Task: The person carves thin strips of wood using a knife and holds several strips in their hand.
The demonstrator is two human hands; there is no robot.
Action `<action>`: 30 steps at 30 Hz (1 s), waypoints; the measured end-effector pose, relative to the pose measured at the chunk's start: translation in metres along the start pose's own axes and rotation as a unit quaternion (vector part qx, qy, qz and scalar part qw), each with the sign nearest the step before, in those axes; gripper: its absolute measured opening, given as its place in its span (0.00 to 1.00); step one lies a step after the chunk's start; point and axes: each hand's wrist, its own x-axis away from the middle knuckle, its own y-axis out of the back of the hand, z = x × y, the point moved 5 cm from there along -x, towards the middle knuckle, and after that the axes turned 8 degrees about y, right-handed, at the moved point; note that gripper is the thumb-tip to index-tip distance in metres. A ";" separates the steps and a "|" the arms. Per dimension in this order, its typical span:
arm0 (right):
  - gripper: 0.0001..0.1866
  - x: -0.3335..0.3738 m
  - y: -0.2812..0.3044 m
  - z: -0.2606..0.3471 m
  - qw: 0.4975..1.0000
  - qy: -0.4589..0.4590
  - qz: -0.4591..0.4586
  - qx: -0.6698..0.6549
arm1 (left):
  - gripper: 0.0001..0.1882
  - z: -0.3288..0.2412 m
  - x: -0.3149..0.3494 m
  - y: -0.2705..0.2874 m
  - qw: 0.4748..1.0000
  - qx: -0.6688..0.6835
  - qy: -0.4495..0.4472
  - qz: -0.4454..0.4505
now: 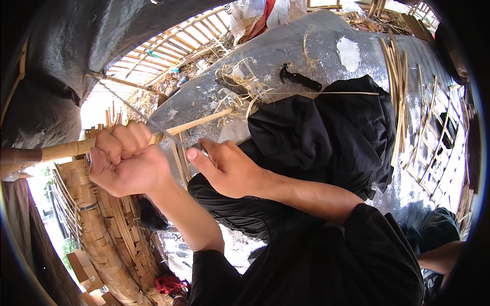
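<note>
My left hand (127, 158) is closed in a fist at the bamboo stick (200, 121), whose split, tapered end points away to the right. My right hand (227, 166) is closed around the handle of a long, thin knife (171, 136). Its dark blade slants up to the left and crosses the stick just right of my left fist. Most of the handle is hidden in my right fingers. Black cloth (316, 127) covers my lap below and beyond the hands.
A black hammer (301, 77) and curly bamboo shavings (240, 84) lie on the grey sheet (286, 46). Bamboo strips (395, 86) and an open lattice (434, 143) lie at right. Woven bamboo (94, 214) stands lower left. Another person's arm (441, 259) shows lower right.
</note>
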 end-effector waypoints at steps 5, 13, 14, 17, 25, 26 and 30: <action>0.31 0.026 0.021 -0.086 0.993 -0.046 -0.046 0.094 | 0.21 -0.001 0.006 0.006 0.989 -0.068 -0.052 -0.117; 0.28 -0.004 0.015 -0.034 0.998 0.013 -0.009 0.064 | 0.22 0.010 0.015 -0.006 0.994 -0.071 -0.053 -0.071; 0.29 -0.002 0.016 -0.045 0.997 -0.005 -0.017 0.070 | 0.22 0.009 0.015 -0.007 0.992 -0.083 -0.059 -0.077; 0.31 0.017 0.030 -0.105 0.990 -0.065 -0.018 0.124 | 0.22 0.001 0.008 0.014 0.996 -0.049 -0.065 -0.040; 0.24 -0.009 -0.002 -0.039 0.993 0.007 0.023 0.113 | 0.22 -0.006 0.018 0.025 0.979 -0.097 -0.094 -0.155; 0.24 -0.006 -0.002 -0.046 0.994 0.000 0.019 0.112 | 0.22 -0.007 0.019 0.025 0.974 -0.114 -0.098 -0.170; 0.22 0.030 0.022 -0.147 0.990 -0.017 -0.025 0.138 | 0.21 -0.019 0.017 0.059 0.968 -0.088 -0.116 -0.206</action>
